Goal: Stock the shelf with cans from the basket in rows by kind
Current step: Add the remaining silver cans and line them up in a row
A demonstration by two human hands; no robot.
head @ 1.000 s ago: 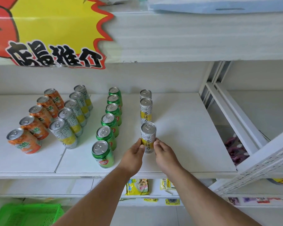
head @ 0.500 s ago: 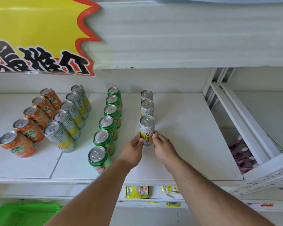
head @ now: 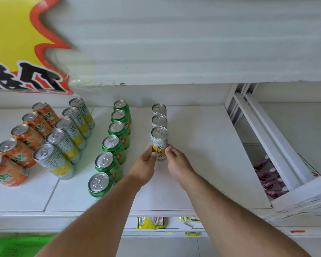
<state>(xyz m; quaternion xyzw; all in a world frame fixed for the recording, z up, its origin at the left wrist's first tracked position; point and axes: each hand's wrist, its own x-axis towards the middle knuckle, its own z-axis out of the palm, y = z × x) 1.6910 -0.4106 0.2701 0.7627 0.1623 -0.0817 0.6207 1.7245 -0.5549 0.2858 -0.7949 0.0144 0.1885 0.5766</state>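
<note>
Shelf: white store shelf (head: 202, 164) with a big yellow and red sign (head: 17, 43) hanging above its left end.
Change: the white-and-yellow can (head: 159, 143) now sits further back than a second ago, snug against the two matching cans (head: 159, 115) behind it.
Hands: left hand (head: 144, 167) and right hand (head: 176, 164) both pinch that can low on its sides, fingertips only.
Can looks: silver top, white body, yellow band with dark characters, upright.
Other rows: left of it, green cans (head: 115, 143), then grey-and-yellow cans (head: 70, 134), then orange cans (head: 24, 140).
Hard to see: green basket (head: 20, 244) is blurred and cut off at the bottom left corner.
</note>
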